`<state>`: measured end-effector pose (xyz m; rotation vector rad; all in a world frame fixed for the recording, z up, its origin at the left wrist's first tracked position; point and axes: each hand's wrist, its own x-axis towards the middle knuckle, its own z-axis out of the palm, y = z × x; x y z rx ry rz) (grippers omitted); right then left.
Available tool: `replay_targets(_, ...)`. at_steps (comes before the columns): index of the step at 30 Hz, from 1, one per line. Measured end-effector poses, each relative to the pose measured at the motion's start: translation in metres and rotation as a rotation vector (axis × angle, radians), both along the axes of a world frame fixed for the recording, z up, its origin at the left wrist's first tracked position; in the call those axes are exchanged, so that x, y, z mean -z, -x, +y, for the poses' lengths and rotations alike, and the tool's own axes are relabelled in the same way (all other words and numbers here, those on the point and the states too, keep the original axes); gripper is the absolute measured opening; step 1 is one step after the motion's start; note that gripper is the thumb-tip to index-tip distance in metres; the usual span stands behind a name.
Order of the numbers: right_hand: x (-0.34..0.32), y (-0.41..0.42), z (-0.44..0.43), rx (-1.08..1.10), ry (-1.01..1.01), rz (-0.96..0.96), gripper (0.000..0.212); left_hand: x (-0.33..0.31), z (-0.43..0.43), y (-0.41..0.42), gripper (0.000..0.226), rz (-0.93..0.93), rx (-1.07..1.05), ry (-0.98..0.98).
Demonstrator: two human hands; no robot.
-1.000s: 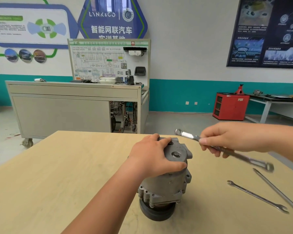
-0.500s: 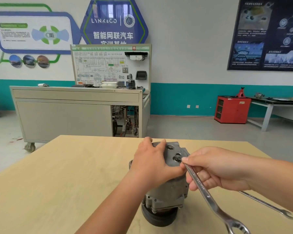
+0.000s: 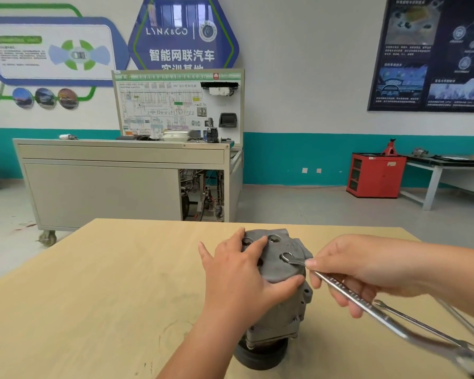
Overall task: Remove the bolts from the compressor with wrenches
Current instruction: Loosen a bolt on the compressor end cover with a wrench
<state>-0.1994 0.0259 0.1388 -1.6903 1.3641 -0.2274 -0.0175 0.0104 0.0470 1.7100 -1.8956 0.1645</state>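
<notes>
The compressor (image 3: pixel 279 299) stands on end at the lower middle of the frame, on a pale wooden table (image 3: pixel 93 296), with its dark pulley (image 3: pixel 260 356) at the bottom. Much of its left side is hidden behind the left hand (image 3: pixel 238 272) and forearm. That hand clasps the top of the housing: the fingers are laid over the top face and the thumb is hooked round its near edge, so part of the face and some of its holes are covered.

The right hand (image 3: pixel 350 269), at the lower right, grips a combination wrench (image 3: pixel 348 292) along its shank, with the forefinger stretched toward the ring end. The ring end lies on the right part of the compressor's top face. What sits inside the ring cannot be made out. The wrench's other end runs down to the bottom right corner, where it is blurred and partly cut off by the frame's edge.

Two spare wrenches (image 3: pixel 422 328) lie on the table under the right forearm. Only parts of their shanks show, and they overlap the held wrench near the corner.

Beyond the table, in the middle distance, a grey training bench (image 3: pixel 107 187) stands at the left and a red cabinet (image 3: pixel 375 176) at the right. The print on the wall posters is mostly too small to read.
</notes>
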Motion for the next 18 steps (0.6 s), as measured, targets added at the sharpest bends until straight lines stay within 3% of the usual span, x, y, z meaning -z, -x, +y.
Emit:
replay_targets(4, -0.016, 0.010, -0.015, -0.104, 0.309, 0.447, 0.033, -0.003, -0.002, -0.002, 0.105, 0.004, 0.050, 0.027)
replay_targets(6, -0.019, 0.014, -0.022, -0.113, 0.419, 0.540, 0.029, -0.004, -0.001, -0.002, 0.105, -0.010, 0.068, 0.027)
replay_targets(9, -0.019, 0.020, -0.029, -0.102, 0.428, 0.494, 0.022, -0.004, -0.002, -0.010, 0.105, -0.032, 0.132, 0.006)
replay_targets(18, -0.008, 0.025, -0.017, -0.042, 0.212, 0.190, 0.024, -0.001, -0.003, -0.026, 0.106, 0.093, 0.260, 0.025)
